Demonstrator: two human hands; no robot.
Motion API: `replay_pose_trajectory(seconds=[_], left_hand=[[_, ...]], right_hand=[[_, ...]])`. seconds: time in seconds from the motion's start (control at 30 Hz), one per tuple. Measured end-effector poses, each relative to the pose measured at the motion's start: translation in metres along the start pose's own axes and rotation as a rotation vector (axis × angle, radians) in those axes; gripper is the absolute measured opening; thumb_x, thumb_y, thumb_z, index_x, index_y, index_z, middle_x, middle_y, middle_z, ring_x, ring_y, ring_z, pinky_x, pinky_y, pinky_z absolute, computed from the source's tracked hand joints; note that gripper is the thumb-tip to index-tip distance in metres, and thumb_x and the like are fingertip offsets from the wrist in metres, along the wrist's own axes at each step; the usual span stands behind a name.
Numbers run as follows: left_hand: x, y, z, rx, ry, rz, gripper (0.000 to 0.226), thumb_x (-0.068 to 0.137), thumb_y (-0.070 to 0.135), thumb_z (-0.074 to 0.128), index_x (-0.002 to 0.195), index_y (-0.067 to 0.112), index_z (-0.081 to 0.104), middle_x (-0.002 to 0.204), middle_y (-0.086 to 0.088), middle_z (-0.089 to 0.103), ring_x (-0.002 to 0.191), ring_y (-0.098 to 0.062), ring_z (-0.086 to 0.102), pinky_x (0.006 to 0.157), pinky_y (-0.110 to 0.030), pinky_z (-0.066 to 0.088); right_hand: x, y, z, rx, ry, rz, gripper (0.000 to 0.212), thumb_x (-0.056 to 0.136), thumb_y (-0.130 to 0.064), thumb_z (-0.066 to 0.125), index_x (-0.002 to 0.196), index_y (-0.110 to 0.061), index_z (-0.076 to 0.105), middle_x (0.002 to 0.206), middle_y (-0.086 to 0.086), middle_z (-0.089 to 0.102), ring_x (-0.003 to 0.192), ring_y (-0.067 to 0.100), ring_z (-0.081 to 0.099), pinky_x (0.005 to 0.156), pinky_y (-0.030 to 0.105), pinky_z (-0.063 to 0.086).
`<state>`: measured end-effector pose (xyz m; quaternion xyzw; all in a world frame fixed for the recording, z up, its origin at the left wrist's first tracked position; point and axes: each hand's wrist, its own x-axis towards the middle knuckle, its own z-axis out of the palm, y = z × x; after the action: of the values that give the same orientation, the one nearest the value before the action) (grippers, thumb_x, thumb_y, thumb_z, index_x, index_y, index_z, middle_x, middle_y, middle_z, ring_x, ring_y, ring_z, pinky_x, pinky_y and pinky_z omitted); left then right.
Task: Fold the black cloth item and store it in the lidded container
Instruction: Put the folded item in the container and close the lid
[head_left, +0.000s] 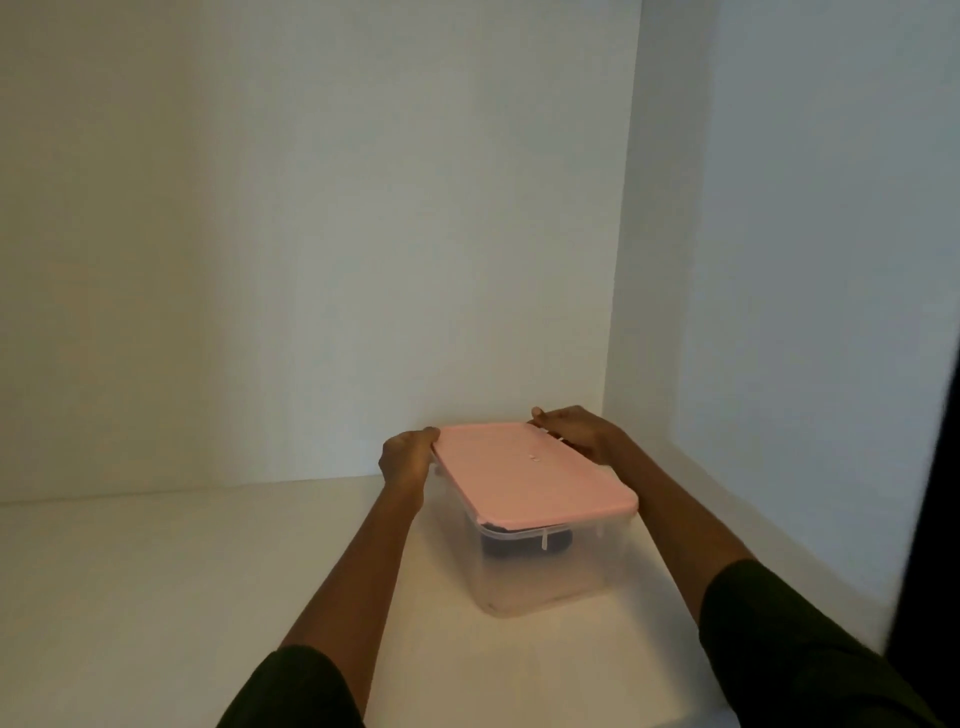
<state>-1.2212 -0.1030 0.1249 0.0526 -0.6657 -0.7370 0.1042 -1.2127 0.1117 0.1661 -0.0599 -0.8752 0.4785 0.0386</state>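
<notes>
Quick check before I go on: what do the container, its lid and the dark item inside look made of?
The container: clear, slightly frosted plastic, probably rigid; its contents show through the wall. The lid: opaque pink plastic, matte, with a moulded rim. The dark item: likely soft black cloth, seen only dimly through the wall.

A clear container (545, 577) under a pink lid (530, 473) holds what looks like the folded black cloth (511, 545).

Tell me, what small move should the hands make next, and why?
Probably press the pink lid down until it seats. The black cloth already lies inside the clear container; the left hand and right hand grip the lid's far end, and it looks slightly askew on the rim.
</notes>
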Motion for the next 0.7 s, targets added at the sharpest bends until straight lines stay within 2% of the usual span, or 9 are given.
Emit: replay_pose_trajectory(seconds=[0.07, 0.1, 0.13, 0.17, 0.3, 0.4, 0.47, 0.57, 0.7], left_hand=[[0.001, 0.002, 0.002, 0.002, 0.004, -0.013, 0.013, 0.087, 0.017, 0.059, 0.089, 0.004, 0.057, 0.095, -0.012, 0.06, 0.09, -0.025, 0.058, 0.078, -0.031, 0.042], [0.001, 0.003, 0.003, -0.003, -0.003, -0.031, 0.014, 0.087, 0.017, 0.059, 0.091, 0.004, 0.057, 0.096, -0.013, 0.06, 0.089, -0.025, 0.058, 0.079, -0.032, 0.043], [0.002, 0.004, 0.002, -0.009, -0.014, -0.048, 0.017, 0.087, 0.018, 0.059, 0.094, 0.002, 0.058, 0.097, -0.013, 0.06, 0.089, -0.025, 0.057, 0.08, -0.034, 0.045], [0.003, 0.005, 0.003, -0.011, -0.021, -0.06, 0.022, 0.086, 0.019, 0.06, 0.099, 0.0, 0.06, 0.097, -0.014, 0.06, 0.089, -0.024, 0.057, 0.083, -0.035, 0.047], [0.007, 0.003, 0.006, -0.03, 0.007, -0.079, 0.041, 0.083, 0.024, 0.067, 0.111, -0.005, 0.061, 0.097, -0.014, 0.06, 0.087, -0.025, 0.058, 0.085, -0.036, 0.051], [0.007, 0.003, 0.006, -0.035, 0.014, -0.086, 0.041, 0.082, 0.022, 0.067, 0.111, -0.006, 0.061, 0.102, -0.018, 0.063, 0.087, -0.026, 0.058, 0.077, -0.034, 0.049], [0.006, 0.003, 0.006, -0.038, 0.011, -0.099, 0.039, 0.082, 0.02, 0.067, 0.111, -0.005, 0.06, 0.102, -0.018, 0.062, 0.087, -0.026, 0.058, 0.08, -0.035, 0.05], [0.004, 0.004, 0.006, -0.056, 0.001, -0.126, 0.026, 0.083, 0.017, 0.065, 0.101, 0.0, 0.058, 0.1, -0.016, 0.06, 0.086, -0.026, 0.058, 0.081, -0.035, 0.05], [0.003, 0.006, 0.007, -0.019, 0.044, -0.107, 0.019, 0.084, 0.017, 0.063, 0.09, 0.002, 0.054, 0.09, -0.013, 0.06, 0.073, -0.022, 0.059, 0.067, -0.031, 0.047]], right_hand=[[0.008, 0.002, 0.004, -0.004, 0.093, -0.025, 0.048, 0.09, -0.05, 0.051, 0.101, -0.007, 0.07, 0.092, 0.007, 0.061, 0.085, 0.022, 0.056, 0.072, 0.03, 0.043], [0.012, 0.003, 0.005, -0.003, 0.125, -0.028, 0.044, 0.088, -0.05, 0.055, 0.083, -0.008, 0.069, 0.081, 0.005, 0.059, 0.076, 0.02, 0.055, 0.066, 0.028, 0.043], [0.016, 0.004, 0.007, -0.004, 0.145, -0.031, 0.042, 0.086, -0.048, 0.06, 0.068, -0.011, 0.062, 0.072, 0.004, 0.055, 0.067, 0.017, 0.053, 0.059, 0.024, 0.041], [0.019, 0.005, 0.008, -0.008, 0.157, -0.033, 0.043, 0.084, -0.046, 0.064, 0.061, -0.011, 0.055, 0.067, 0.005, 0.054, 0.06, 0.014, 0.05, 0.053, 0.023, 0.038], [0.026, 0.009, 0.008, 0.004, 0.132, -0.006, 0.039, 0.08, -0.041, 0.07, 0.075, -0.004, 0.058, 0.074, 0.012, 0.06, 0.053, 0.016, 0.052, 0.049, 0.023, 0.037], [0.028, 0.006, 0.008, -0.078, 0.139, 0.003, 0.046, 0.081, -0.043, 0.069, 0.062, -0.006, 0.05, 0.062, 0.008, 0.054, 0.05, 0.016, 0.048, 0.049, 0.025, 0.033], [0.03, 0.005, 0.01, -0.146, 0.166, -0.001, 0.048, 0.082, -0.045, 0.067, 0.06, -0.006, 0.047, 0.06, 0.007, 0.052, 0.051, 0.016, 0.047, 0.049, 0.026, 0.031], [0.032, 0.005, 0.013, -0.17, 0.178, 0.003, 0.048, 0.082, -0.047, 0.065, 0.069, -0.003, 0.051, 0.067, 0.009, 0.055, 0.057, 0.019, 0.05, 0.049, 0.026, 0.032], [0.03, 0.004, 0.015, -0.159, 0.185, -0.023, 0.052, 0.084, -0.043, 0.064, 0.054, -0.009, 0.039, 0.056, 0.006, 0.045, 0.049, 0.016, 0.041, 0.049, 0.026, 0.028]])
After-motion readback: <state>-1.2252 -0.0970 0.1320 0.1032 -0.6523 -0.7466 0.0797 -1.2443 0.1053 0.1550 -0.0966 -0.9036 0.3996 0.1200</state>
